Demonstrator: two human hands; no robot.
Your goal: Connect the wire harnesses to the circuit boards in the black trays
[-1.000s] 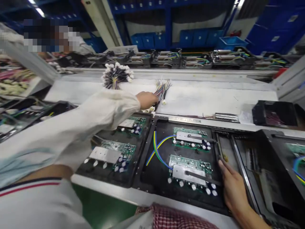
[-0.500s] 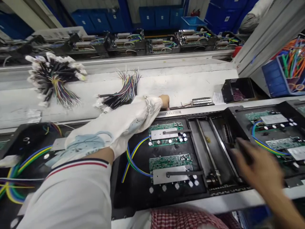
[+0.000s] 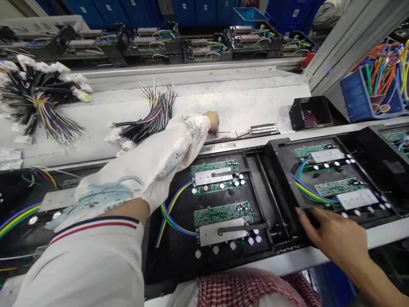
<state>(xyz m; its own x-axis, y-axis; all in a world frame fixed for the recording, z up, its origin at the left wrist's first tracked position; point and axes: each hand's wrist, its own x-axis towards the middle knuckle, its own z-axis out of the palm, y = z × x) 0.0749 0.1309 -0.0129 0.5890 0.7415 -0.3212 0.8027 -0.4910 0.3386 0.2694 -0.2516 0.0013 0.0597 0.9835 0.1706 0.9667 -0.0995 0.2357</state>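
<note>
Curled fingers marked the left hand (image 3: 212, 123) near the front of the white ledge (image 3: 249, 106), close by some thin wires (image 3: 220, 138); whether they had closed on a wire I could not tell. The right hand (image 3: 340, 238) kept thumb and forefinger apart at the near left corner of the right-hand tray (image 3: 284, 170); whether it clamped the wall or merely rested there was unclear. The middle tray (image 3: 172, 264) lay below the left forearm, bearing 2 circuit boards, upper (image 3: 204, 178) and lower (image 3: 211, 238), with crossed coloured leads (image 3: 168, 215).

Risks, as judged from my place: the patterned sleeve (image 3: 156, 155), passing low across the tray, might have snagged the upper board or dragged a lead; a push from the right hand might have knocked the 2 trays together across their narrow gap; fine wires, lying loosely, might have slipped or tangled.

Surface: the ledge carried a tied wire bundle (image 3: 41, 102) with white connectors, a smaller fanned bundle (image 3: 156, 111) and a black bin (image 3: 295, 117) of purple wires. A ruler strip (image 3: 220, 147) edged the middle tray's far side.

Room: a blue bin (image 3: 354, 98) of bright strands stood at right; dark housings (image 3: 207, 50) lined the back, with blue containers (image 3: 198, 13) beyond.
</note>
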